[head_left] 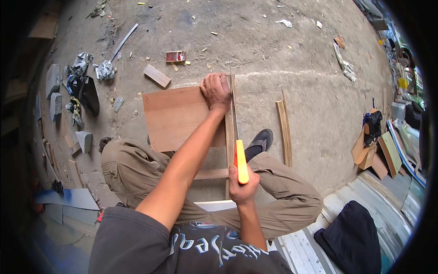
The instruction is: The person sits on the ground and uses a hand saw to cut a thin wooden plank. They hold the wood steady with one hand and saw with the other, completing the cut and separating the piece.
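Observation:
My left hand presses flat on the far right corner of a brown plywood board lying on the concrete floor. My right hand grips the orange handle of a hand saw. Its thin blade runs straight away from me along the board's right edge, just beside my left hand's fingers. A narrow wooden strip lies under the blade along that edge. I sit low with both knees bent, in khaki trousers, one dark shoe right of the saw.
Thin wood strips lie on the floor to the right. A small wood block and a red packet lie beyond the board. Stone blocks and crumpled foil sit at left, cardboard pieces at right, a dark bag at lower right.

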Available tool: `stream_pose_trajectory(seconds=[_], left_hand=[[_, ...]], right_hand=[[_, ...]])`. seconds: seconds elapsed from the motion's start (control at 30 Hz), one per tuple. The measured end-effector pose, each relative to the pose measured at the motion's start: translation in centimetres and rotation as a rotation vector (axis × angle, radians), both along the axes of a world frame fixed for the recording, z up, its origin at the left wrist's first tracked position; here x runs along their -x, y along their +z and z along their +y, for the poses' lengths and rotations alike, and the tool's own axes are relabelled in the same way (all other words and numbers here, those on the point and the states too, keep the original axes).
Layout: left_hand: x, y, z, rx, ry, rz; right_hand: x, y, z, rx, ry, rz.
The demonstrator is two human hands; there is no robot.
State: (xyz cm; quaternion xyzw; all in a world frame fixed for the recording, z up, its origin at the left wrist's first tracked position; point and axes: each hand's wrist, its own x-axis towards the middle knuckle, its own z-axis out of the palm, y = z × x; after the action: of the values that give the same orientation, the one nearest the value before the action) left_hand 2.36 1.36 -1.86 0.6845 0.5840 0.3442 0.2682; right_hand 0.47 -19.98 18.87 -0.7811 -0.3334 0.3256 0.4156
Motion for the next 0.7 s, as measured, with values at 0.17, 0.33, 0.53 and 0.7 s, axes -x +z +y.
stream_pose_trajectory(seconds=[0.17,0.33,0.53,0.7], left_hand=[[-0.3,0.5,-0.2,0.024,0.012,0.033],[-1.2,-0.3,-0.8,-0.011,0.022,0.07],[-1.4,0.1,-0.6,0.052,-0.002,0.087],[-0.9,0.2,-0.6,0.112,-0.035,0.093]], right_hand=[[-1.4,-2.3,-3.3,-0.096,-0.064,-0.003],[-1.9,-1.9,-3.4,-0.088,-0.056,0.045],[-1.1,-1.0,-2.6,-0.094,-0.05,0.007],[-0.6,-0.4,-3.0,-0.113,-0.085,0.0]])
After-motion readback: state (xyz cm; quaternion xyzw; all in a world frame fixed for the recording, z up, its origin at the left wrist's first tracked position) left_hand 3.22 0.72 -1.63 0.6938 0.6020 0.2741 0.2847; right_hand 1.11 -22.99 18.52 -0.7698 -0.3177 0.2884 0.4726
